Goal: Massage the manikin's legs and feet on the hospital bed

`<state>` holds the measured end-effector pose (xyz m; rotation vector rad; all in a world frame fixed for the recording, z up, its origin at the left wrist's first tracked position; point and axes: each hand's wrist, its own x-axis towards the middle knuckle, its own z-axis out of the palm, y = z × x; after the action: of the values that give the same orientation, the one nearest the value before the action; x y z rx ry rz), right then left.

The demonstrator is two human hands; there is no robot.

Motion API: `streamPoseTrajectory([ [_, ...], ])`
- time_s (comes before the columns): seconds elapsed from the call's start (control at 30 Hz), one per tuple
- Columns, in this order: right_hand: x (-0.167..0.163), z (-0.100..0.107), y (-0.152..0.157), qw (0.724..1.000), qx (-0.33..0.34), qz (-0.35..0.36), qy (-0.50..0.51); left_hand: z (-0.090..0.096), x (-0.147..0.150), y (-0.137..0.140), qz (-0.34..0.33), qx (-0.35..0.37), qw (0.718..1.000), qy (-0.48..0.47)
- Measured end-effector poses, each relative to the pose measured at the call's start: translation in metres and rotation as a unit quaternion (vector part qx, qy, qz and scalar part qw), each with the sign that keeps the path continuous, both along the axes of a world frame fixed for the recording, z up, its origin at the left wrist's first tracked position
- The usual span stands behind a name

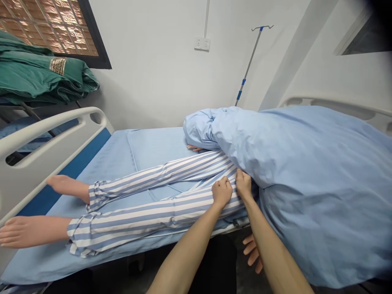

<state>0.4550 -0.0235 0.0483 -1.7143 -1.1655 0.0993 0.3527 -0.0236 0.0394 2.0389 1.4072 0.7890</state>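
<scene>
A manikin lies on the bed in blue-and-white striped pajama trousers (128, 218), its bare feet (35, 232) toward the left end. My left hand (222, 191) is closed in a fist on the upper part of the nearer trouser leg, gripping the cloth. Just right of it, my right hand (243, 183) is also closed on the trousers, close beside the edge of the light blue quilt (306, 163). The quilt is folded back over the manikin's upper body and hides it. One manikin hand (253, 253) hangs below the bed edge; fingers of another (194, 148) poke from under the quilt.
The bed has a light blue sheet (153, 141) and a cream footboard (55, 126) at left. Behind the bed stands an IV pole (251, 61). A green folded cover (39, 77) lies beyond the footboard, below a barred window (55, 24).
</scene>
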Motion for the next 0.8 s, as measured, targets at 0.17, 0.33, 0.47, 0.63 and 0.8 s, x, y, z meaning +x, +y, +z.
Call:
streamPoseTrajectory([
  [0.17, 0.002, -0.011, -0.001, 1.000, -0.002, -0.004, -0.001, 0.001, -0.001, 0.003, -0.005, -0.013, 0.999, -0.038],
  [0.33, 0.001, -0.006, 0.000, 1.000, 0.009, -0.017, -0.001, 0.015, 0.001, 0.012, -0.014, 0.001, 0.991, -0.134],
  [0.47, 0.004, -0.008, 0.000, 1.000, 0.001, -0.026, -0.003, 0.018, 0.015, 0.014, -0.081, 0.025, 0.984, -0.155],
  [0.63, 0.003, -0.010, -0.003, 1.000, -0.008, -0.021, -0.011, 0.002, 0.023, 0.012, -0.094, 0.014, 0.992, -0.089],
  [0.8, -0.010, 0.005, -0.006, 0.999, -0.017, 0.012, -0.045, -0.003, 0.018, 0.015, -0.069, 0.015, 0.989, -0.132],
])
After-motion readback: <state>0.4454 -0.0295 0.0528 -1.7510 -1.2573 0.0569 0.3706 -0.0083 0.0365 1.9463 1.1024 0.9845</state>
